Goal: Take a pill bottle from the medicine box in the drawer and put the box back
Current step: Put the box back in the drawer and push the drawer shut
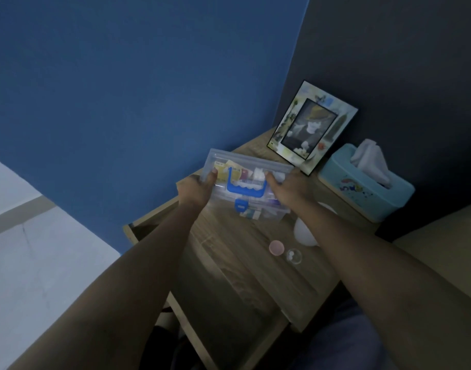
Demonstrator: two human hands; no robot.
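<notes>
A clear plastic medicine box (pixel 251 166) with a blue handle and blue latch is held above the wooden nightstand (pixel 245 265). My left hand (pixel 198 189) grips its left end and my right hand (pixel 289 188) grips its right end, thumbs on the lid. Packets and small items show through the lid. On the nightstand top stands a small clear pill bottle (pixel 293 256) with white pills inside, uncapped, with its pink cap (pixel 276 247) lying beside it. The open drawer (pixel 138 229) shows at the left under my left forearm, its inside dark.
A picture frame (pixel 313 128) leans on the dark wall at the back. A light blue tissue box (pixel 365 182) stands to its right. A white rounded object (pixel 305 232) sits partly under my right forearm. The blue wall is at the left.
</notes>
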